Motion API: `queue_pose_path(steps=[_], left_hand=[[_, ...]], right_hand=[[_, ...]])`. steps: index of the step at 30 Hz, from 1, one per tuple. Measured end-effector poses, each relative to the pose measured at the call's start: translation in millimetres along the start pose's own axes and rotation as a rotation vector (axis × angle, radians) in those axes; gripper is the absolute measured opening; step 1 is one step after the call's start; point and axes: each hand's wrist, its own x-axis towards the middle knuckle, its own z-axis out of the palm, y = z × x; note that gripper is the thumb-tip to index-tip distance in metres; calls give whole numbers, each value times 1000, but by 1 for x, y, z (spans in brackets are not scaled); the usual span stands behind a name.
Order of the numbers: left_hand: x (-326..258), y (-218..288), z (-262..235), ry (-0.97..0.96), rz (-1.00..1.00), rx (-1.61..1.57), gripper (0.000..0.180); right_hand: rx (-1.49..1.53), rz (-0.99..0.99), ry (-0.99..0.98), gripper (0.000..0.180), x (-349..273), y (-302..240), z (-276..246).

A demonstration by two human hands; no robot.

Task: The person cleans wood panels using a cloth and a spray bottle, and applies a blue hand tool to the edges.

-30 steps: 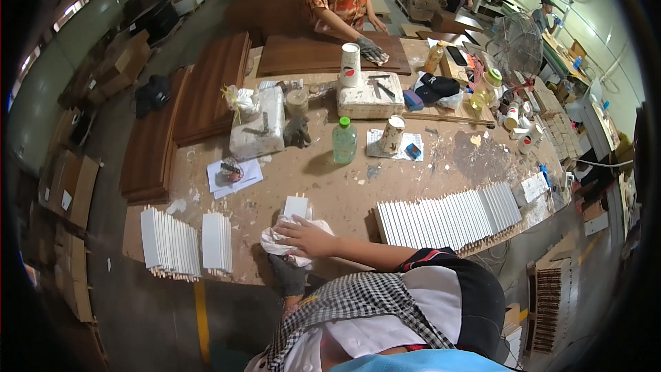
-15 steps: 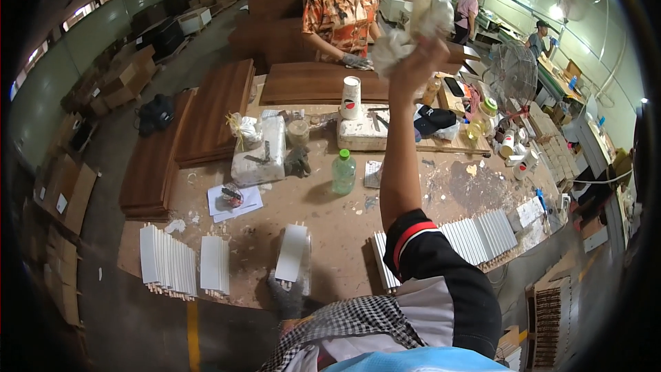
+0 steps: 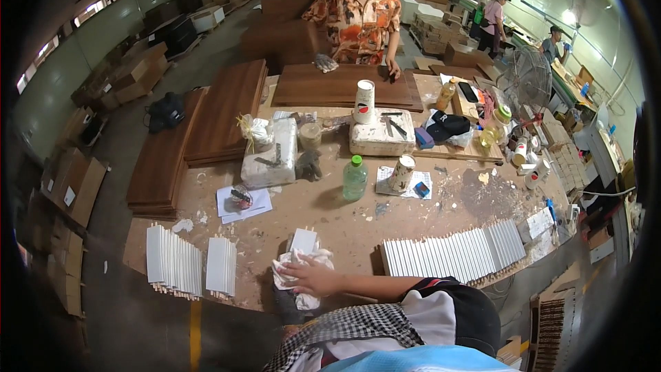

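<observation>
A white slat (image 3: 303, 239) with wooden pegs at its end lies near the table's front edge, its lower part under a crumpled white cloth (image 3: 309, 299). My right hand (image 3: 311, 274) presses the cloth onto the slat, fingers spread over the fabric. At the slat's near end is my left hand (image 3: 285, 301) in a dark grey glove, holding the slat; its fingers are largely hidden by the cloth. To the left stand a long row of white slats (image 3: 172, 263) and a shorter stack (image 3: 221, 266). A longer row (image 3: 454, 251) stretches out on the right.
Beyond my hands stand a green-capped bottle (image 3: 354, 180) and a paper cup (image 3: 402, 173). Two white-wrapped blocks (image 3: 382, 132) sit farther back, one bearing another cup (image 3: 364, 102). Brown boards (image 3: 224, 111) line the left and back. A co-worker (image 3: 358, 21) stands across the table.
My right hand came down from high above the table with the white cloth, onto the slat. The paper cup behind my raised arm now shows. The co-worker's hands moved apart over the brown board.
</observation>
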Motion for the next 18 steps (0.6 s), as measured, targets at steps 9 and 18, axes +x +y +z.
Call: queue_pose_path(steps=[9, 18], left_hand=[[-5, 29, 0, -63, 10, 91, 81], [6, 58, -8, 207, 73, 23, 71]], right_hand=[[183, 781, 328, 40, 34, 128, 8], [692, 737, 760, 33, 48, 62, -64]])
